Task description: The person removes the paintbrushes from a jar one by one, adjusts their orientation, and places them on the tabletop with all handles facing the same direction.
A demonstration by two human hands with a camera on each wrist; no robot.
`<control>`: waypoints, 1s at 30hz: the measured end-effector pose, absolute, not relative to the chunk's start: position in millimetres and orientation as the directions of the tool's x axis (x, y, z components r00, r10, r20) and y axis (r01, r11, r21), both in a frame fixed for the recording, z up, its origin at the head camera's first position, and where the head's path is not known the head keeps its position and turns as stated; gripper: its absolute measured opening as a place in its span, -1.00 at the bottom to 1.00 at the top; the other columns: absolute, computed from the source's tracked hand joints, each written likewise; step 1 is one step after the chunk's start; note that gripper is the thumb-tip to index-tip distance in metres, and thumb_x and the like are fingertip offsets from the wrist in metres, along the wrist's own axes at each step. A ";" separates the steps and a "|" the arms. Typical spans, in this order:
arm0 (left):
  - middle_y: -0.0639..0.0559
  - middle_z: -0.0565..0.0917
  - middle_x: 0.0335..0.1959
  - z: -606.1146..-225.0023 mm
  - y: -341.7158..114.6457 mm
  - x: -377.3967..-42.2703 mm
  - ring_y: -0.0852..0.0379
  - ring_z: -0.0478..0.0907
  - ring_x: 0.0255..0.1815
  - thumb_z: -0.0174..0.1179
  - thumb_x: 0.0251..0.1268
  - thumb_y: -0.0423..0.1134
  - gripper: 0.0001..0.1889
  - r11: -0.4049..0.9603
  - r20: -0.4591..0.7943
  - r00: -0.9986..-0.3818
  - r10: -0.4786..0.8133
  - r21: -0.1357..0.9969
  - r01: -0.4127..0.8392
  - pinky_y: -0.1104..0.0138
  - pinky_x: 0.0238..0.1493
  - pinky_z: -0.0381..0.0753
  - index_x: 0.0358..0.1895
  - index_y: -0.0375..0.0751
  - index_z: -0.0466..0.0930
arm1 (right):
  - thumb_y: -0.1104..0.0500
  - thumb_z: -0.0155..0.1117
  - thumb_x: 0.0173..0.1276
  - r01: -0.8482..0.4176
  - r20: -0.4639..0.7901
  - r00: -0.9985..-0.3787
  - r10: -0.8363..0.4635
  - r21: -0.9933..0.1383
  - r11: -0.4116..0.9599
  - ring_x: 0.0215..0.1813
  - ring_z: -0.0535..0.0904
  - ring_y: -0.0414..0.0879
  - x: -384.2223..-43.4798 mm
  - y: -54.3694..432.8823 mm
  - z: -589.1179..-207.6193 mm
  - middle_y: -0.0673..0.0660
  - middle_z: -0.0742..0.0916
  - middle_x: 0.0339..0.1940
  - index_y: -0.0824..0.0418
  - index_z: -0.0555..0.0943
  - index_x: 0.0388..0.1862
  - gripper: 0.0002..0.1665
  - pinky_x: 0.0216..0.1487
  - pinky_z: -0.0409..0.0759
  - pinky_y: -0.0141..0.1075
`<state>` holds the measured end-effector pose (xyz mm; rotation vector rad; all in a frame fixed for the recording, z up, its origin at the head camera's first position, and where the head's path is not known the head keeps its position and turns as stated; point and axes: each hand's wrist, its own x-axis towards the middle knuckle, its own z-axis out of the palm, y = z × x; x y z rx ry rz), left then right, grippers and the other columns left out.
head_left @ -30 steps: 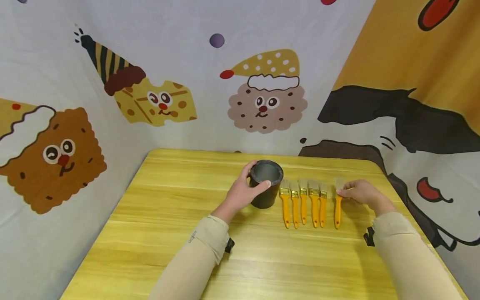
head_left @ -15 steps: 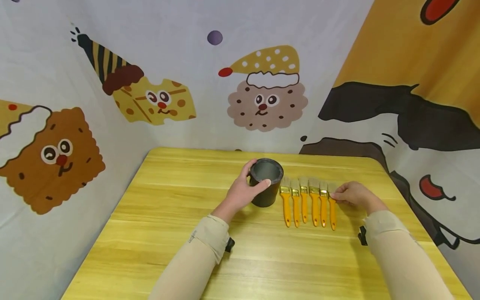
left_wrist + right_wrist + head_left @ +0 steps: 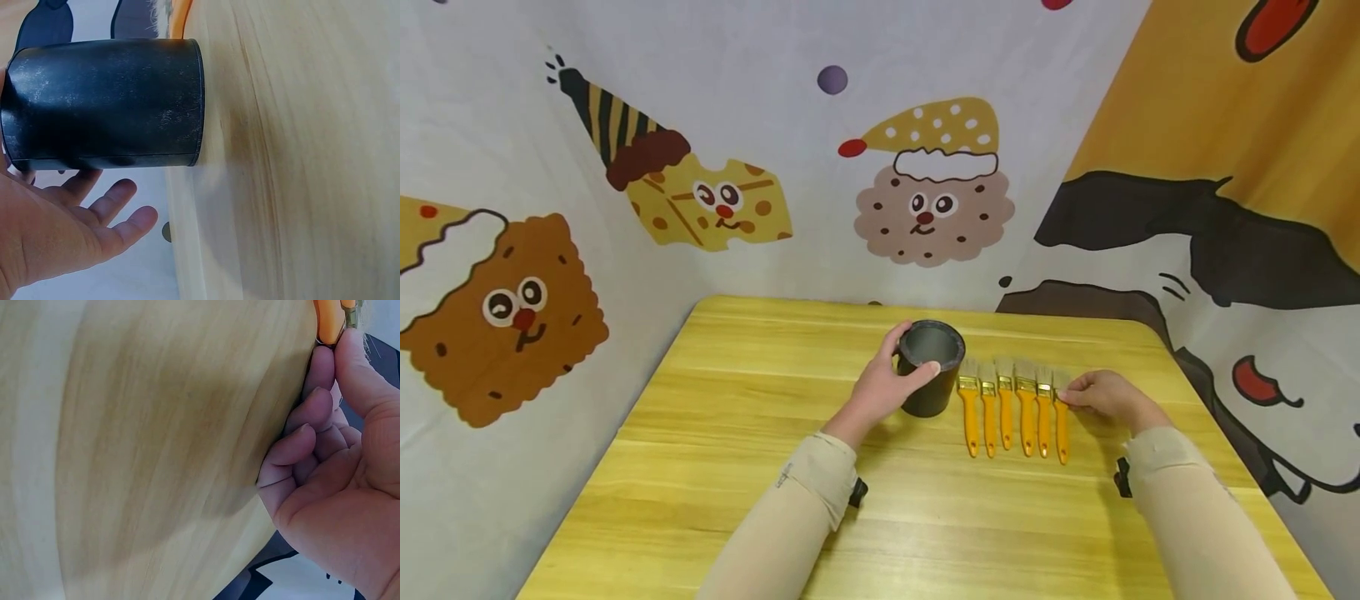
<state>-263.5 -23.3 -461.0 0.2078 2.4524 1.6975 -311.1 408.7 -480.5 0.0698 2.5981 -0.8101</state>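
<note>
A black cylindrical cup stands upright on the table, its mouth facing up. My left hand holds it near the rim, thumb on the near side and fingers on the far side; in the left wrist view some of those fingers stick out past the cup's wall. To the right of the cup lies a row of several paintbrushes with orange handles and pale bristles pointing away from me. The rightmost paintbrush is pinched near its metal band between thumb and fingers of my right hand.
The yellow wood-grain table ends a short way beyond the cup and brushes. A cloth with cartoon figures hangs behind it and along both sides.
My right hand has moved left with the rightmost paintbrush, bringing it close beside the others in the row. The left hand and the cup have stayed put.
</note>
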 end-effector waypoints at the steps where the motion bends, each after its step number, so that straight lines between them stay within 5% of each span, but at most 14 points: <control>1: -0.12 0.30 0.70 -461.1 -22.9 -263.4 -0.36 0.42 0.57 0.33 0.26 0.49 -0.03 0.352 -0.048 -0.979 0.198 0.936 0.025 -0.32 0.40 0.51 0.66 0.74 -0.03 | -0.22 0.41 0.51 0.173 -0.405 -0.911 -0.072 -0.535 0.827 -0.08 0.55 0.04 -310.6 408.9 -480.8 0.17 0.71 -0.10 0.39 0.66 0.12 -0.33 -0.09 0.54 -0.24; 9: -0.14 0.31 0.69 -460.4 -20.7 -261.2 -0.39 0.41 0.57 0.32 0.25 0.51 -0.10 0.362 -0.050 -0.981 0.186 0.932 0.021 -0.33 0.40 0.50 0.54 0.96 -0.07 | -0.20 0.43 0.50 0.187 -0.401 -0.914 -0.061 -0.548 0.815 -0.08 0.53 0.04 -309.3 408.9 -482.9 0.14 0.69 -0.14 0.38 0.66 0.08 -0.37 -0.09 0.51 -0.24; 30: -0.14 0.31 0.69 -463.5 -21.1 -263.2 -0.37 0.39 0.59 0.31 0.26 0.51 -0.08 0.359 -0.036 -0.982 0.185 0.933 0.034 -0.33 0.43 0.48 0.60 0.86 -0.06 | -0.20 0.45 0.48 0.169 -0.394 -0.915 -0.084 -0.564 0.808 -0.14 0.53 0.01 -315.5 414.1 -489.0 0.13 0.70 -0.17 0.39 0.66 0.10 -0.34 -0.14 0.51 -0.24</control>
